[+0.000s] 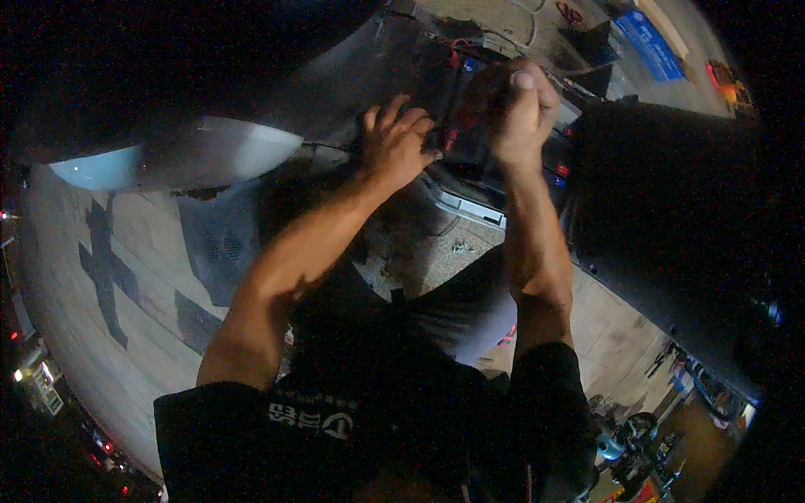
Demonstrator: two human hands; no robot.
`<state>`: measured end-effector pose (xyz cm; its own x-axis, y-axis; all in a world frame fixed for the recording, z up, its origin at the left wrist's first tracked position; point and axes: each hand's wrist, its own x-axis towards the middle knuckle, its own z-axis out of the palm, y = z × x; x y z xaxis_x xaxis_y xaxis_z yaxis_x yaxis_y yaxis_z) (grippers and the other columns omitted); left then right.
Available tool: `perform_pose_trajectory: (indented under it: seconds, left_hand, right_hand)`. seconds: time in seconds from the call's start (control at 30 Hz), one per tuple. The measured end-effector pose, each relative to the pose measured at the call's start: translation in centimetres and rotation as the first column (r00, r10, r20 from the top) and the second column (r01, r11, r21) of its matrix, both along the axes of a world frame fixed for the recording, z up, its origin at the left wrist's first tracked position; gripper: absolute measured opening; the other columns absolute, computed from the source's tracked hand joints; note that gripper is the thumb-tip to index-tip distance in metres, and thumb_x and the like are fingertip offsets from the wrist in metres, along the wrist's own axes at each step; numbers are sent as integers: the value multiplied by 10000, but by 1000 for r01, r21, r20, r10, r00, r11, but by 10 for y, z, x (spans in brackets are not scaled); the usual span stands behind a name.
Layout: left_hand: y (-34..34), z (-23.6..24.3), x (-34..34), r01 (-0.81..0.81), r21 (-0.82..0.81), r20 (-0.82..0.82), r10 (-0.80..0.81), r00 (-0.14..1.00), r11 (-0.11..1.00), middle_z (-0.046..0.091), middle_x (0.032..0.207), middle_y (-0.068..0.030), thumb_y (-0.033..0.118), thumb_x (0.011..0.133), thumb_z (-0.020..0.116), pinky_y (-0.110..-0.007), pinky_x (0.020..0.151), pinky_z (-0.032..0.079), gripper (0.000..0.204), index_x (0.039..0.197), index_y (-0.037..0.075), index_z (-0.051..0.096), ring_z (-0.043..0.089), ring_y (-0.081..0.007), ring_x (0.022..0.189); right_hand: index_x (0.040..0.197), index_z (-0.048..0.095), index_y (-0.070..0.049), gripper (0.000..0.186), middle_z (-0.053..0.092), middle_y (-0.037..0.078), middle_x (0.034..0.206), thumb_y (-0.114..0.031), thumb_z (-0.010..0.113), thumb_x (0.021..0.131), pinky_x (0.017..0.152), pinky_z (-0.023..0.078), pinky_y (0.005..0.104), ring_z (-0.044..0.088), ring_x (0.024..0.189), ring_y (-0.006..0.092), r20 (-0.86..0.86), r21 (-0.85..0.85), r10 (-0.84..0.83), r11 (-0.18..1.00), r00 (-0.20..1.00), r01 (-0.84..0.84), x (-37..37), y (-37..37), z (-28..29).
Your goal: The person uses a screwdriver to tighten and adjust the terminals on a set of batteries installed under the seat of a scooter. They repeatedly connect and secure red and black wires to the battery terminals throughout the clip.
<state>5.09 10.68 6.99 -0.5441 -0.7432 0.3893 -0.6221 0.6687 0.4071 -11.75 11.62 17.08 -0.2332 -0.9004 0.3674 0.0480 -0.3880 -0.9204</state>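
My left hand (394,142) rests palm down with bent, parted fingers at the edge of a dark panel (335,117), beside an open compartment of dark boxes with red and blue parts (465,63). My right hand (524,113) is closed and raised over that compartment; what it grips, if anything, I cannot make out. A red cable (457,46) runs behind the hands, and a pale metal strip (470,207) edges the compartment below them.
A large dark body with a glossy pale band (243,151) is at left, a black panel (654,184) at right. Pavement (134,277) lies below. A blue flat item (650,42), red-handled tool (568,12) and jumbled equipment (637,440) lie around.
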Motion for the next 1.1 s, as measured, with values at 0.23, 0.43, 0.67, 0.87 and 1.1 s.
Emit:
perform_pose_trajectory:
  seconds: [0.23, 0.43, 0.67, 0.87, 1.1]
  left_hand:
    - [2, 10, -1, -6, 70, 104, -1, 995, 998, 627, 1135, -16, 337, 656, 820, -524, 1005, 307, 421, 1001, 124, 708, 446, -290, 1257]
    - [7, -8, -3, -4, 100, 84, -5, 996, 995, 622, 1151, -16, 333, 660, 819, -530, 1015, 296, 434, 1027, 130, 706, 440, -292, 1269]
    - [3, -13, -1, 11, 47, 67, -14, 998, 999, 619, 1201, -19, 389, 625, 840, -518, 1015, 287, 493, 1040, 167, 692, 441, -293, 1281]
    - [3, -8, -1, 22, 48, 111, -27, 993, 999, 607, 1208, -30, 390, 638, 837, -521, 1013, 285, 485, 1038, 163, 682, 435, -307, 1285]
    - [6, -7, 3, 47, 33, 29, -48, 998, 998, 605, 1183, -40, 389, 628, 837, -518, 994, 295, 501, 1037, 150, 674, 449, -314, 1259]
  right_hand:
    - [746, 506, -32, 244, 483, -14, 631, -210, 519, 912, 512, 373, 262, 458, 578, 79, -6, 114, 304, 947, 953, -301, 4, -4, 16]
    - [738, 505, -31, 303, 477, -16, 631, -259, 484, 938, 500, 341, 260, 434, 564, 80, 149, -6, 122, 992, 981, -123, -2, 14, -7]
    - [732, 459, -45, 299, 386, -49, 642, -216, 484, 976, 536, 289, 268, 355, 640, 59, -84, -46, -176, 984, 981, 173, 13, 9, -2]
    - [766, 508, -37, 396, 473, 24, 616, -381, 520, 961, 474, 359, 284, 448, 550, 124, -49, 30, 3, 1000, 999, -2, 0, -3, -17]
    - [731, 467, -37, 347, 401, -53, 642, -257, 456, 998, 524, 277, 259, 344, 632, 63, -54, -75, -220, 973, 974, 216, 15, 4, -3]
